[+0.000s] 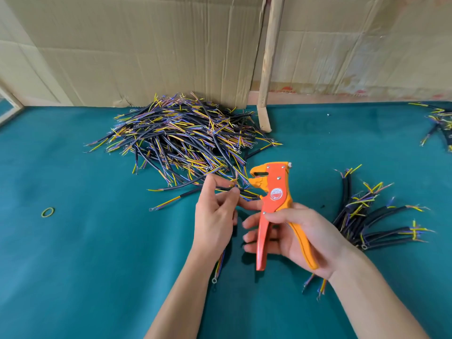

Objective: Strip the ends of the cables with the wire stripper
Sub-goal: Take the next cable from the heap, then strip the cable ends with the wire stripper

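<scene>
Right hand (300, 238) curls around the handles of the orange stripper (274, 199), head up with its jaws parted. Left hand (215, 214) pinches a cable (234, 189) between thumb and fingers, its wire ends just left of the jaws, over the green table (97, 241).

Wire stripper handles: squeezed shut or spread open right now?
Spread open. The wire stripper sits in the right hand with its red and yellow handles splayed apart, fingers wrapped around them but not squeezing them together.
</scene>
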Tool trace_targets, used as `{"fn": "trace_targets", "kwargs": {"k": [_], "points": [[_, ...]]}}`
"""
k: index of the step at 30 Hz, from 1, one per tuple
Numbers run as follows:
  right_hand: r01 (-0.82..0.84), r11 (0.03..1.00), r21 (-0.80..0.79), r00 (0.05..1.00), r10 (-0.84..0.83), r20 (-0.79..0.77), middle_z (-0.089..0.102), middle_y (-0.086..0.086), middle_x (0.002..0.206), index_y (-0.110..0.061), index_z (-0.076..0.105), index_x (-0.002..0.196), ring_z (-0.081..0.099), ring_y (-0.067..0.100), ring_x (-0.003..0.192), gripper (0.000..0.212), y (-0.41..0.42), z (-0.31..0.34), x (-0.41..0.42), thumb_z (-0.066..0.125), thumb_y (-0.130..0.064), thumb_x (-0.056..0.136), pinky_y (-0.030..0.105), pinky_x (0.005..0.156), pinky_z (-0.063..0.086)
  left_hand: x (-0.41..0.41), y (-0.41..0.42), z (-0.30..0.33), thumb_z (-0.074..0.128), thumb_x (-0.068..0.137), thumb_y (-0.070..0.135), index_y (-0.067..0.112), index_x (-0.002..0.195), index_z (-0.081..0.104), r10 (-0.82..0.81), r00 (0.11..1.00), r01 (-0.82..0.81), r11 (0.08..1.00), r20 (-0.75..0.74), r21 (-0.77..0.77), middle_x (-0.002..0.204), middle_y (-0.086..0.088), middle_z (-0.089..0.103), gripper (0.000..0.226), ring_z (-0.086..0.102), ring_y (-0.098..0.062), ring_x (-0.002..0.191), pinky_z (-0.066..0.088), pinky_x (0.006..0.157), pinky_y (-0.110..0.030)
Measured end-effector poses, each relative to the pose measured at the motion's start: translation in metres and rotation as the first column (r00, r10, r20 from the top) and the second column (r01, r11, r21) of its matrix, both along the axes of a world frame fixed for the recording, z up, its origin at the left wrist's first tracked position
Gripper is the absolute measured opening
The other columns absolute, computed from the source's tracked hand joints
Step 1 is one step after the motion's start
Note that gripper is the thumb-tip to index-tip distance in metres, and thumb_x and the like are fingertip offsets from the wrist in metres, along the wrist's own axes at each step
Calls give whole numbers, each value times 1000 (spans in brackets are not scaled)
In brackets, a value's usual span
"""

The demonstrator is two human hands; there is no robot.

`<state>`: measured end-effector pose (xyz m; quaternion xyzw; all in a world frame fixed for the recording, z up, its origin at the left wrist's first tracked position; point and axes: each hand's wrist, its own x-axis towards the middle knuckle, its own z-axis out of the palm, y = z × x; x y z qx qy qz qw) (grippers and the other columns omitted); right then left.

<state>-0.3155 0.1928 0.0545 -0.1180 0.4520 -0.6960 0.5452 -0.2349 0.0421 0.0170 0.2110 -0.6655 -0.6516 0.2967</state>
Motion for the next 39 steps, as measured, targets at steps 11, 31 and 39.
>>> {"fn": "trace_targets", "kwargs": {"k": [11, 31, 39], "points": [[-17, 998, 63, 999, 19, -37, 67, 36, 116, -6, 68, 125, 69, 49, 94, 40, 4, 1, -3, 68, -11, 85, 65, 89, 56, 6, -8, -2, 58, 103, 17, 20, 102, 54, -137, 990, 137, 990, -16, -26, 91, -6, 78, 6, 53, -15, 57, 45, 60, -29], [-53, 995, 87, 987, 65, -143, 57, 21, 80, 0, 66, 120, 59, 36, 65, 39, 3, 1, 1, 71, -21, 88, 47, 63, 56, 3, -12, -3, 74, 91, 10, 20, 84, 77, 54, 996, -48, 994, -65, 97, 70, 3, 68, 12, 53, -11, 52, 45, 53, -19], [-55, 995, 86, 986, 67, -150, 55, 18, 75, 0, 67, 118, 56, 33, 61, 38, 4, -1, 0, 71, -23, 89, 44, 60, 55, 3, -12, -4, 76, 89, 14, 22, 85, 79, 61, 997, -55, 993, -57, 101, 71, -3, 70, 10, 52, -13, 52, 45, 54, -23]]}}
